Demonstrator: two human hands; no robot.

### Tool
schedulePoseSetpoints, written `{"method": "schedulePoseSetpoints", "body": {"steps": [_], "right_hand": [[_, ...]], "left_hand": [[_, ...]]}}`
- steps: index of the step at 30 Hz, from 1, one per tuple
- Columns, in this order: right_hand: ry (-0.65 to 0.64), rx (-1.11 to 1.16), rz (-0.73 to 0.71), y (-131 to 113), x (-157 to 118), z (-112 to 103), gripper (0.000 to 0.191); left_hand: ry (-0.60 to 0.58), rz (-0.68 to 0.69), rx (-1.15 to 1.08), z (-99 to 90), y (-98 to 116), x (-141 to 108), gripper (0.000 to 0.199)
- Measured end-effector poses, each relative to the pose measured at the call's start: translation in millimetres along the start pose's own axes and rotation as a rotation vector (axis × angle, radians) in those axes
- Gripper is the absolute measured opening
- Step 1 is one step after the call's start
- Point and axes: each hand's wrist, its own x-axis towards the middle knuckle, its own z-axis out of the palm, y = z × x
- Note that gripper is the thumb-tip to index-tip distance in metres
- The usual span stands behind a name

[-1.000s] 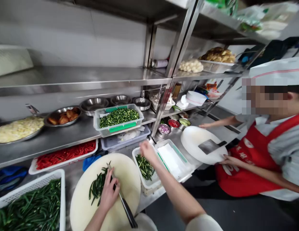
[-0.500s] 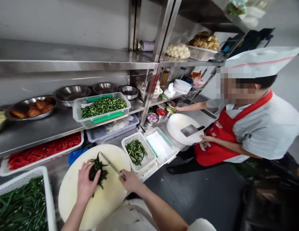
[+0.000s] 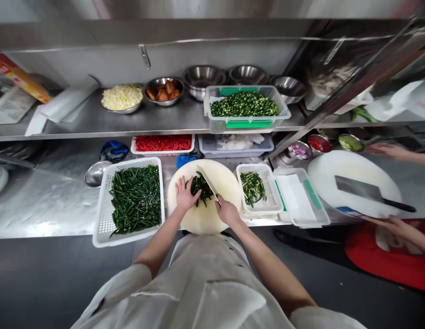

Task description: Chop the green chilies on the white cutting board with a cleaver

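My left hand (image 3: 186,194) lies with fingers spread at the left side of a small heap of dark green chili peppers (image 3: 202,188), touching it. The heap sits on a round, cream-white cutting board (image 3: 212,224). Gripped by its handle in my right hand (image 3: 227,211) is a kitchen knife (image 3: 208,179), its blade slanting up and left along the right side of the heap. Left of the board stands a white perforated basket (image 3: 104,224) full of whole green chilies. A smaller white basket (image 3: 274,205) to the right holds cut green pieces.
A co-worker's hand (image 3: 400,226) touches another round board (image 3: 356,162) bearing a cleaver (image 3: 359,187). A lidded-style clear tub (image 3: 297,196) stands between. The shelf (image 3: 157,125) above carries metal bowls and a tub (image 3: 248,109) of chopped greens. Red chilies fill a tray (image 3: 163,144) behind.
My view has swung from the right back to the board in front of me. Both hands stay at the chili heap, the knife still in my right hand.
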Motion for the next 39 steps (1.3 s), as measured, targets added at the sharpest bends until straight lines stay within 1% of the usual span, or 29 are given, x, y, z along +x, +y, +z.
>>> {"method": "schedulePoseSetpoints", "body": {"steps": [2, 4, 6, 7, 8, 10, 12, 13, 14, 15, 16, 17, 18, 20, 21, 23, 26, 28, 29, 30, 32, 34, 36, 39], "right_hand": [[-0.018, 0.039, 0.002, -16.6, -7.2, 11.1, 0.050], [-0.038, 0.094, -0.009, -28.0, -11.8, 17.5, 0.051], [-0.062, 0.159, -0.025, -29.9, -16.3, 17.9, 0.049], [-0.067, 0.196, -0.033, -26.4, -19.8, 16.3, 0.048], [-0.064, 0.235, -0.040, -20.0, -24.6, 13.9, 0.047], [-0.020, 0.304, -0.044, 1.2, -39.9, 9.1, 0.047], [0.054, 0.330, -0.024, 29.8, -63.2, 7.9, 0.051], [0.076, 0.325, -0.001, 44.9, -77.0, 9.4, 0.053], [0.073, 0.316, 0.026, 59.2, -91.0, 12.2, 0.054], [0.053, 0.308, 0.054, 71.9, -104.2, 15.8, 0.053], [0.022, 0.305, 0.074, 82.4, -115.4, 19.7, 0.052], [-0.011, 0.308, 0.086, 90.5, -124.0, 23.2, 0.049], [-0.033, 0.316, 0.093, 96.0, -129.3, 25.8, 0.045], [-0.032, 0.342, 0.096, 100.7, -130.5, 26.6, 0.038], [-0.015, 0.361, 0.098, 100.9, -127.5, 25.0, 0.036], [0.033, 0.411, 0.105, 99.9, -118.4, 19.1, 0.034], [0.087, 0.467, 0.093, 101.8, -108.9, 9.2, 0.033], [0.113, 0.461, 0.093, 106.8, -108.8, 5.3, 0.032], [0.120, 0.453, 0.097, 109.8, -110.0, 4.6, 0.032], [0.125, 0.445, 0.107, 112.6, -111.6, 4.5, 0.033], [0.128, 0.420, 0.126, 115.9, -114.5, 5.8, 0.037], [0.111, 0.380, 0.129, 115.5, -116.0, 7.4, 0.042], [0.069, 0.324, 0.114, 112.2, -116.2, 7.5, 0.044], [0.006, 0.229, 0.101, 107.3, -115.5, 3.3, 0.043]], "left_hand": [[-0.036, 0.086, -0.030, -5.0, -11.3, 9.4, 0.077], [-0.086, 0.157, -0.061, -11.4, -25.6, 17.7, 0.074], [-0.133, 0.206, -0.083, -18.5, -38.0, 23.6, 0.073], [-0.150, 0.225, -0.093, -22.1, -42.7, 25.3, 0.073], [-0.159, 0.238, -0.105, -25.7, -46.3, 26.2, 0.073], [-0.158, 0.246, -0.134, -32.8, -49.6, 24.8, 0.075], [-0.124, 0.228, -0.157, -39.4, -47.1, 18.7, 0.076], [-0.094, 0.215, -0.160, -42.2, -43.6, 14.1, 0.074], [-0.062, 0.200, -0.154, -44.5, -38.6, 8.8, 0.067], [-0.038, 0.193, -0.140, -46.0, -32.4, 3.5, 0.056], [-0.036, 0.206, -0.120, -46.4, -25.1, -1.0, 0.044], [-0.060, 0.242, -0.097, -45.6, -17.0, -4.1, 0.034], [-0.107, 0.299, -0.074, -43.5, -8.2, -4.9, 0.030], [-0.223, 0.433, -0.030, -36.0, 9.8, 1.6, 0.029], [-0.275, 0.487, -0.009, -31.2, 18.2, 8.7, 0.028], [-0.346, 0.543, 0.032, -21.9, 31.5, 28.0, 0.027], [-0.429, 0.606, 0.061, -12.5, 40.2, 56.3, 0.027], [-0.461, 0.653, 0.055, -8.6, 41.2, 65.9, 0.026], [-0.467, 0.667, 0.044, -6.4, 42.1, 66.4, 0.025], [-0.466, 0.672, 0.025, -3.3, 43.9, 63.9, 0.024], [-0.468, 0.664, -0.020, 6.2, 51.3, 50.2, 0.022], [-0.484, 0.660, -0.059, 19.5, 62.4, 28.3, 0.024], [-0.497, 0.671, -0.095, 33.9, 73.1, 4.6, 0.027], [-0.472, 0.666, -0.137, 50.7, 81.3, -20.4, 0.031]]}}
